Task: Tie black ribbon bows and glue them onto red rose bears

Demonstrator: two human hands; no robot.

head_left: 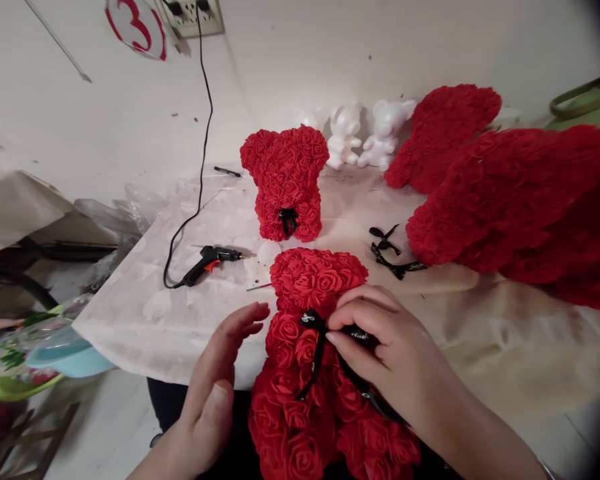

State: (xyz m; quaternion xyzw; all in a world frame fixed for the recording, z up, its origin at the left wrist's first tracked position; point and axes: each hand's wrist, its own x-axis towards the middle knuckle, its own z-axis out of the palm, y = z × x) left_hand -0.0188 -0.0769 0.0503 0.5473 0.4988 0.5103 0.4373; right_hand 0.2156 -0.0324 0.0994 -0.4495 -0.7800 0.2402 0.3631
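Note:
A bear covered in red foam roses [300, 380] rests in front of me at the table's near edge. Across its neck lies a black ribbon bow [316, 353] with white lettering and trailing tails. The thumb and forefinger of my right hand [395, 340] pinch the bow close to its knot. My left hand [215, 387] is raised to the left of the bear, fingers apart and holding nothing. Farther back stands a finished-looking red rose bear [285, 180] with a small black bow [289, 219] low on its front.
A black glue gun [213, 262] lies on the covered table [145, 333], its cord running up to a wall outlet [195, 17]. Spare black bows [387, 250] lie at the right. White foam bears [363, 137] and piled red rose pieces [510, 193] stand behind. Basins [70, 353] are at lower left.

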